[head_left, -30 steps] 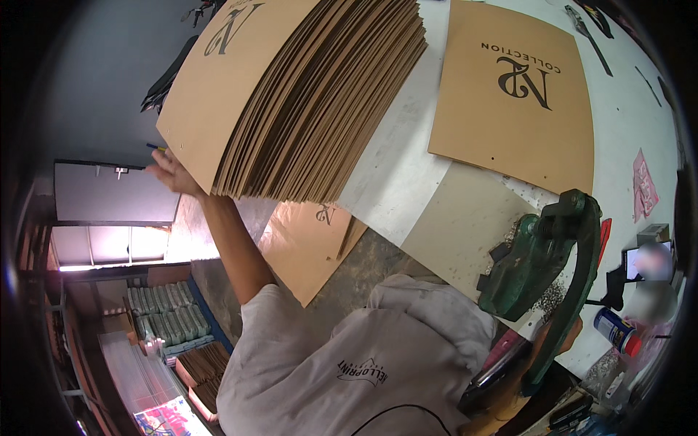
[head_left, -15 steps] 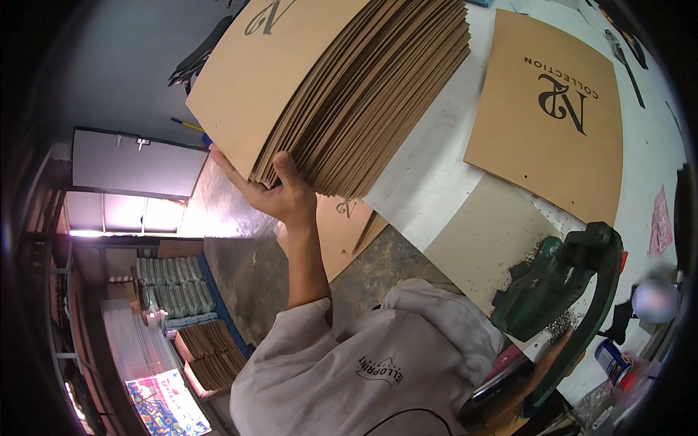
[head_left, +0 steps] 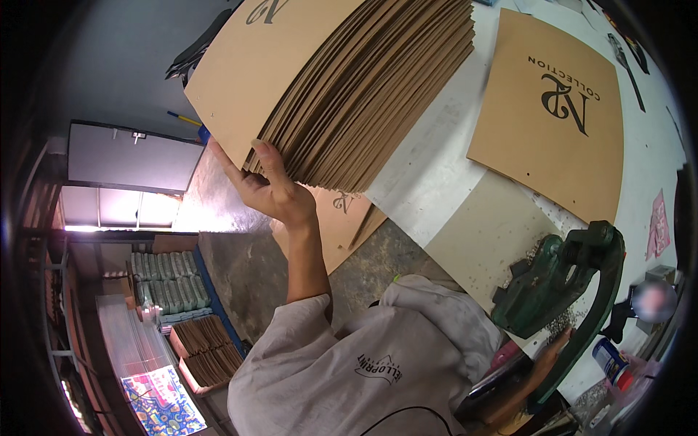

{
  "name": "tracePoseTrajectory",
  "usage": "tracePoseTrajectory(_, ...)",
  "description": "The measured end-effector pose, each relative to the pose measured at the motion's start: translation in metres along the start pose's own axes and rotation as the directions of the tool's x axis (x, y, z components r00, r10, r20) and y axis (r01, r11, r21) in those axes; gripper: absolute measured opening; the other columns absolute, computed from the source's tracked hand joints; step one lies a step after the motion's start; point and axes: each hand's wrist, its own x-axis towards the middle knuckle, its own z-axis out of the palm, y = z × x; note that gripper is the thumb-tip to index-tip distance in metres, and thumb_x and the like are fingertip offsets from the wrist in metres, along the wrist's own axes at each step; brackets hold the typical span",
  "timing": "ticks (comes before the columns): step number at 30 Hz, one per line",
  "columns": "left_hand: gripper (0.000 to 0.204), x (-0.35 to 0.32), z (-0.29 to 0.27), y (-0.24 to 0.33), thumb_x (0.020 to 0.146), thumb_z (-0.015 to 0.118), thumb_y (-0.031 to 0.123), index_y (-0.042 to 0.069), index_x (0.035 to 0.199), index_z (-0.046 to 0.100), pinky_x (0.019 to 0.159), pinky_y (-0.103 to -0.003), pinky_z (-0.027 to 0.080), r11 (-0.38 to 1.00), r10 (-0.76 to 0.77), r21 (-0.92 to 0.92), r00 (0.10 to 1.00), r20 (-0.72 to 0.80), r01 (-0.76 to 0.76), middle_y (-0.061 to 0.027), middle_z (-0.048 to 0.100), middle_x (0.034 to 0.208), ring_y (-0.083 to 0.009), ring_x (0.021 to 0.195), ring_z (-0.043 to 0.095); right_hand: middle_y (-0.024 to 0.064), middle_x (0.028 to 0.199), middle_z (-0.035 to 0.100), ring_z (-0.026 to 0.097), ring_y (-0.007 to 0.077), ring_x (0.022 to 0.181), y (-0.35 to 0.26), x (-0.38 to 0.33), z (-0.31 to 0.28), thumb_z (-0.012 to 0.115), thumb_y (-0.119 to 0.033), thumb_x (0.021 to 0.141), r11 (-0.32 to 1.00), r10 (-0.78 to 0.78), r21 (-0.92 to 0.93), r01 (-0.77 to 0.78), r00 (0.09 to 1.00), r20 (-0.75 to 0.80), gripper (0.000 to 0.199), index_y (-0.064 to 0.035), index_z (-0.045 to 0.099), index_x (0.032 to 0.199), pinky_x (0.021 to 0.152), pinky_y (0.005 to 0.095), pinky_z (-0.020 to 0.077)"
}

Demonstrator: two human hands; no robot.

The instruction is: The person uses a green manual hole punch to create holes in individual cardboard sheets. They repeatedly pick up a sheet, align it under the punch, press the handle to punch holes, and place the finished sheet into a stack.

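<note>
Touching near corner of tall stack of flat brown paper pieces (head_left: 327,94) with left hand (head_left: 275,196), on left side of smooth white tabletop (head_left: 422,174). Thumb and index apart in a V around corner, thumb against layered edges; firm grip or mere contact, cannot tell. Right hand behind long curved green metal lever (head_left: 609,291); only bare right forearm (head_left: 525,386) on show, finger state cannot be told.

Progress: two small dark dots, likely holes, along near edge of single flat brown paper sheet (head_left: 549,131) at right, so probably done. Similar faint marks on stack's top face toward left edge, probably done too. Deeper layers and amount left: cannot tell. Around green cast-metal lever press (head_left: 538,298), near right, many scattered dark specks (head_left: 563,320), likely punching waste.

Looks: stack thick, many-layered, matte tan on top, with black monogram cut off at far end. Edges uneven, with dark gaps between layers. Single sheet well apart from stack, just beyond press, with black monogram plus small lettering, upside down from here. More brown printed pieces (head_left: 334,232) lower down, partly hidden by left hand and arm.
</note>
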Motion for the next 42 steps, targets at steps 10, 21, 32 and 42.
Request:
tracePoseTrajectory(10,0.067,0.004,-0.001,0.024,0.105,0.068,0.014,-0.013,0.156,0.034,0.086,-0.024,0.055,0.97,-0.22,-0.112,0.975,-0.023,0.216,-0.0177,0.063,0.131,-0.0157,0.106,0.069,0.0177,0.099,0.068,0.065,0.0371,0.093,0.003,-0.004,-0.004,0.074,-0.024,0.095,1.0,0.006,-0.002,-0.006,1.0,0.013,0.033,0.0057,0.07,0.109,0.084,0.046,0.0519)
tracePoseTrajectory(21,0.052,0.006,-0.013,0.01,0.102,0.072,0.019,-0.009,0.141,0.053,0.089,-0.028,0.057,0.973,-0.154,-0.163,0.985,0.081,0.166,-0.0162,0.068,0.119,-0.018,0.106,0.069,0.0177,0.098,0.068,0.065,0.0368,0.092,0.002,-0.008,-0.005,0.074,-0.023,0.096,1.0,0.011,0.0,-0.011,1.0,0.011,0.031,0.0057,0.07,0.108,0.083,0.0459,0.0522)
tracePoseTrajectory(32,0.041,-0.01,-0.005,-0.002,0.102,0.073,0.019,-0.005,0.134,0.062,0.098,-0.032,0.051,0.999,0.043,-0.01,0.998,0.047,-0.043,-0.0113,0.066,0.12,-0.0176,0.11,0.064,0.0178,0.097,0.068,0.065,0.0366,0.091,0.002,-0.005,0.0,0.075,-0.021,0.096,1.0,0.005,-0.002,-0.005,1.0,0.003,0.03,0.0058,0.07,0.107,0.083,0.0458,0.0524)
tracePoseTrajectory(42,0.054,-0.017,-0.004,-0.004,0.101,0.072,0.011,-0.01,0.146,0.049,0.106,-0.035,0.046,0.999,0.048,-0.016,0.999,-0.004,-0.048,-0.0181,0.061,0.135,-0.0222,0.123,0.061,0.0178,0.096,0.067,0.066,0.0364,0.09,0.004,-0.003,0.001,0.075,-0.019,0.096,1.0,0.01,-0.007,-0.01,1.0,-0.01,0.028,0.0059,0.07,0.107,0.082,0.0457,0.0526)
